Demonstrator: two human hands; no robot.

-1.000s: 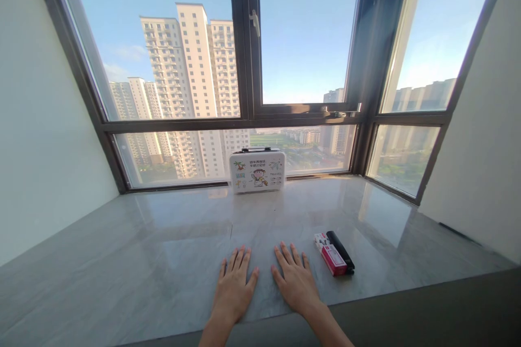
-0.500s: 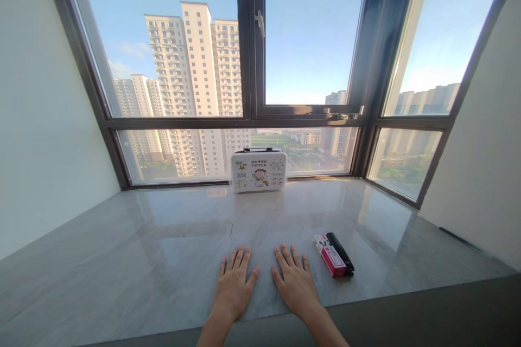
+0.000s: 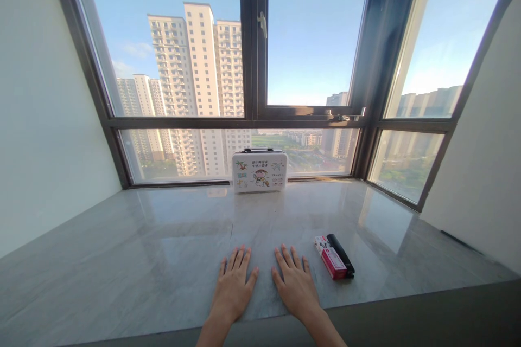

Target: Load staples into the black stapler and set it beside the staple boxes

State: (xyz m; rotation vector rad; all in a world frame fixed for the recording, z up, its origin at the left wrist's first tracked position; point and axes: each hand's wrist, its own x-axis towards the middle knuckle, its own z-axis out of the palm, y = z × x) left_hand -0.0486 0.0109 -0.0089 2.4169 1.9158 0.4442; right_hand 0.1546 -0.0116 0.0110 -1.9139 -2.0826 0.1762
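Observation:
My left hand (image 3: 232, 287) lies flat on the grey marble window sill (image 3: 122, 265), palm down with its fingers spread. Beside it, a little to the right, my right hand (image 3: 296, 286) rests the same way, and neither holds anything. Right of my right hand, apart from it, are a red and white small box (image 3: 334, 263) and a black stapler (image 3: 341, 255), side by side and seemingly touching. Farther back, a white case (image 3: 260, 173) with cartoon prints and a dark handle on top stands upright near the window.
A dark window frame (image 3: 183, 123) rises behind the sill, with a light window handle (image 3: 262, 24) on its middle post. White walls (image 3: 52, 119) close off both sides. The sill's front edge runs just under my wrists. Tall buildings (image 3: 199, 65) show outside.
My hands and the objects keep their places on the sill. Only the camera's view has shifted very slightly.

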